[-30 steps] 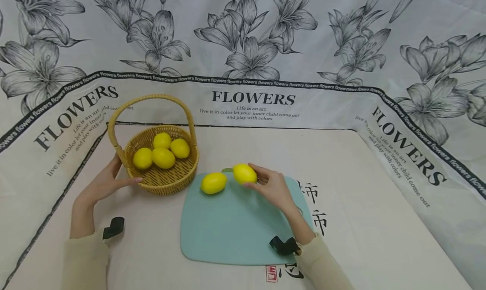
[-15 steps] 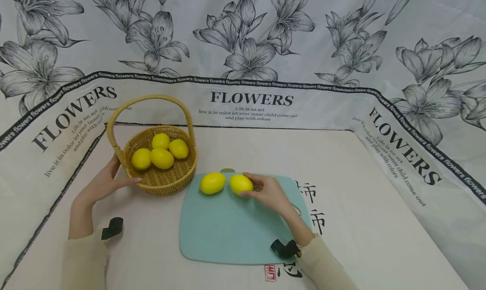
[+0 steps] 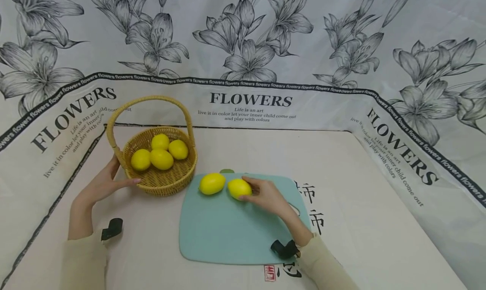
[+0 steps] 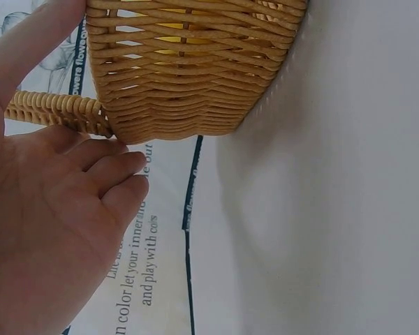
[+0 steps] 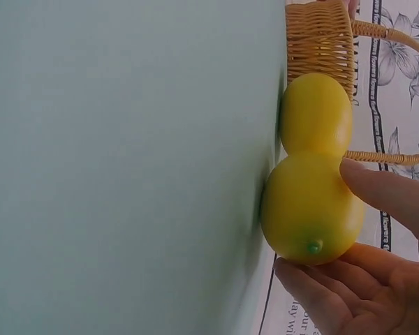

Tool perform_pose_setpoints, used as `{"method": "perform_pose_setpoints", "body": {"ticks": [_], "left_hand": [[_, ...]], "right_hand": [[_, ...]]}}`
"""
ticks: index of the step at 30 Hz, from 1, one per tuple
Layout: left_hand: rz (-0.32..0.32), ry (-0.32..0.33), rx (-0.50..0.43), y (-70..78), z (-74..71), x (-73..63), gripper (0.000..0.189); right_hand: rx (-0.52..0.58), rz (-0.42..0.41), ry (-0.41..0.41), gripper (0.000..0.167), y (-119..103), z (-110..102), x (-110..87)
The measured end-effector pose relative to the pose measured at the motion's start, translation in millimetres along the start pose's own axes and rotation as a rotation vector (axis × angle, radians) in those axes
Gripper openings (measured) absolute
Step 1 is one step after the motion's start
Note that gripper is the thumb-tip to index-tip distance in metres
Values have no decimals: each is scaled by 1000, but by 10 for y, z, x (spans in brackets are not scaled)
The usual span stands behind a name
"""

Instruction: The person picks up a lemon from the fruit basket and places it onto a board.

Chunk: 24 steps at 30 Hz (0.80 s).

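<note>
Right hand [image 3: 268, 196] pinches lemon [image 3: 238, 189] at twelve o'clock on board [image 3: 231, 231]; left hand [image 3: 99, 185], spread, touches basket [image 3: 167, 190] at eight o'clock. Uneven release could send the lemon rolling.

Left of the gripped lemon [image 3: 238, 189] lies another lemon [image 3: 212, 183] on the board [image 3: 228, 235]; farther left, a basket [image 3: 167, 189] holds four lemons [image 3: 161, 159].

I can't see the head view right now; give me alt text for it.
A person's right hand holds a lemon at the far part of a blue-green cutting board, just right of another lemon. Their left hand touches the side of a wicker basket holding four more lemons.
</note>
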<state>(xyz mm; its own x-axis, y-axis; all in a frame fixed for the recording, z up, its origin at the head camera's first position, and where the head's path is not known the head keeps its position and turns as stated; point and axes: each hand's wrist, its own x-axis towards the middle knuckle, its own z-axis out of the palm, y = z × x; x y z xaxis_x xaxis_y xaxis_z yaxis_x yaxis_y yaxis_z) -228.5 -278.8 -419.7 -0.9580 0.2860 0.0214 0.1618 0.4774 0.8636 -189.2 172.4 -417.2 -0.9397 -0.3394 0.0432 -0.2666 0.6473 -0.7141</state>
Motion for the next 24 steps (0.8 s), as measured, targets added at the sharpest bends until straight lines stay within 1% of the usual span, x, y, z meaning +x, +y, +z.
{"method": "perform_pose_setpoints", "body": {"ticks": [8,15,24], "left_hand": [[-28,-7,22,-18,-6,4,112],[-11,0,18,-12,-11,-3,112],[8,7,1,19,8,-14,112]], "right_hand": [[-18,7,-37,65,-24,-12,-25],[-17,0,-40,65,-53,-13,-22],[21,13,-29,69,-132,-88,-9]]}}
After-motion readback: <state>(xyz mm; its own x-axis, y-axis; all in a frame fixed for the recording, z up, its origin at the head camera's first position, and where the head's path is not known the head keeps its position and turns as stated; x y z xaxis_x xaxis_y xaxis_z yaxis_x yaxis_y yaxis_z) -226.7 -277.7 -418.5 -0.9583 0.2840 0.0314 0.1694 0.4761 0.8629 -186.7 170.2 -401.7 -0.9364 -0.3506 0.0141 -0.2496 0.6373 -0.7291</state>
